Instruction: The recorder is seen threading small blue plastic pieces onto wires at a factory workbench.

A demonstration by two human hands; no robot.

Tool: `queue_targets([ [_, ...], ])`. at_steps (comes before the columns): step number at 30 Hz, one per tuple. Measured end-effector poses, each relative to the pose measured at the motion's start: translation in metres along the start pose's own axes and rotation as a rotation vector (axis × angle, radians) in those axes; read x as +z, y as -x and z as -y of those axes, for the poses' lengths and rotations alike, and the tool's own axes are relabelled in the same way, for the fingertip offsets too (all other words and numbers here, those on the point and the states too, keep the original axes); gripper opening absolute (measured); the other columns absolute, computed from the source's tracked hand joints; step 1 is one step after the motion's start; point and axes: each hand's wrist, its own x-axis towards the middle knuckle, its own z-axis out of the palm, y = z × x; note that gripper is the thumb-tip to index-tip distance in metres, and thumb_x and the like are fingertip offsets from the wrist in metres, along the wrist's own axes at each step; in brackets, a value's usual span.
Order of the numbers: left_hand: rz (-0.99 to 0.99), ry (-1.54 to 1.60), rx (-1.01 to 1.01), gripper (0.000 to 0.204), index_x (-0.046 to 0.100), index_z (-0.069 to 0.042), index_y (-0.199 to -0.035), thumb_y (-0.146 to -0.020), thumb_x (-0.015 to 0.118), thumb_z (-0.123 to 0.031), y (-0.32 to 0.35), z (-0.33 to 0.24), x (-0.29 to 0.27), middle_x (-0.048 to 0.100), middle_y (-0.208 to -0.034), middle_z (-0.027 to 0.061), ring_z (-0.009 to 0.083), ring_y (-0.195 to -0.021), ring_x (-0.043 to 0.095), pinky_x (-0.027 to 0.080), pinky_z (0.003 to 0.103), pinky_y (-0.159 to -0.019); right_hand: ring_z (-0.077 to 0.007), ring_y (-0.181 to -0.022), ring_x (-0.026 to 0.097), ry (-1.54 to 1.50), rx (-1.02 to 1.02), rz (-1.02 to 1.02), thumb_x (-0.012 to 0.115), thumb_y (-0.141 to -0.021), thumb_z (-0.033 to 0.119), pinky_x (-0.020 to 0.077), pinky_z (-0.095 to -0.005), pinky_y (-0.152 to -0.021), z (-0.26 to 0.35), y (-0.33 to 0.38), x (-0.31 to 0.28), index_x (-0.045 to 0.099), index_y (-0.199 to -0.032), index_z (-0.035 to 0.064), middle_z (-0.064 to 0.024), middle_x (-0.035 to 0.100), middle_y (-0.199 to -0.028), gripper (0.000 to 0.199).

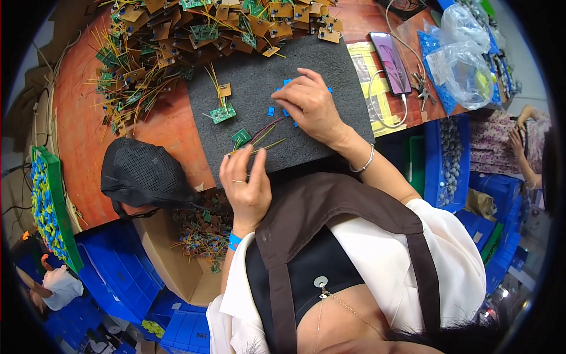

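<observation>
My left hand (246, 187) is at the near edge of the dark grey foam mat (268, 65), its thumb and fingers apart. Its fingertips are close to the thin yellow and dark red wires of a small green circuit board (241, 137); whether they touch is unclear. My right hand (311, 109) hovers over several small blue parts (271, 111) on the mat, partly covering them. Its thumb and forefinger come together in a pinch, and anything between them is too small to make out. Left of it lies another green circuit board (223, 113) with a brown board (224, 89) and upright wires.
Wired boards (203, 32) are heaped along the mat's far and left sides. A black mesh cap (141, 172) lies at the left on the red table (88, 177). Right of the mat are a phone (390, 62) on a cable, keys (423, 88) and plastic bags (466, 71).
</observation>
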Motion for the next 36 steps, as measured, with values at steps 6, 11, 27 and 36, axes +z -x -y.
queue_targets([
  [6, -0.035, -0.202, -0.210, 0.047, 0.064, -0.002, -0.131, -0.086, 0.076, -0.010, -0.009, 0.017, 0.003, 0.059, -0.134, 0.0177, 0.0323, -0.126, 0.054, 0.038, 0.052, -0.113, -0.0212, -0.079, 0.064, 0.074, 0.018, -0.001, 0.077, -0.082, 0.012, 0.0441, -0.0477, -0.105, 0.003, -0.002, 0.001, 0.075, -0.093, 0.0100, -0.0031, 0.066, -0.077, 0.011],
  [11, -0.056, -0.048, -0.208, 0.045, 0.065, -0.001, -0.128, -0.084, 0.075, -0.001, -0.007, 0.016, 0.006, 0.066, -0.109, 0.0129, 0.0305, -0.106, 0.061, 0.046, 0.046, -0.101, -0.0191, -0.079, 0.064, 0.135, -0.046, -0.011, 0.078, -0.082, 0.013, 0.0413, -0.0497, -0.108, 0.013, 0.000, 0.008, 0.074, -0.091, 0.0104, -0.0017, 0.065, -0.075, 0.010],
  [27, -0.328, -0.084, 0.066, 0.031, 0.074, 0.001, -0.109, -0.080, 0.073, 0.011, -0.024, 0.015, 0.005, 0.067, -0.100, 0.0108, 0.0273, -0.087, 0.064, 0.054, 0.036, -0.074, -0.0177, -0.064, 0.064, 0.067, 0.083, -0.123, 0.078, -0.088, 0.020, 0.0440, -0.0477, -0.106, 0.000, -0.003, -0.004, 0.076, -0.086, 0.0081, -0.0012, 0.068, -0.067, 0.013],
  [36, -0.105, -0.006, 0.049, 0.036, 0.071, -0.002, -0.114, -0.079, 0.080, -0.007, -0.004, 0.004, 0.010, 0.064, -0.123, 0.0109, 0.0302, -0.114, 0.059, 0.046, 0.045, -0.098, -0.0222, -0.087, 0.067, 0.123, 0.103, -0.151, 0.076, -0.086, 0.013, 0.0419, -0.0478, -0.107, -0.002, -0.004, -0.007, 0.074, -0.091, 0.0087, -0.0045, 0.071, -0.085, 0.007],
])
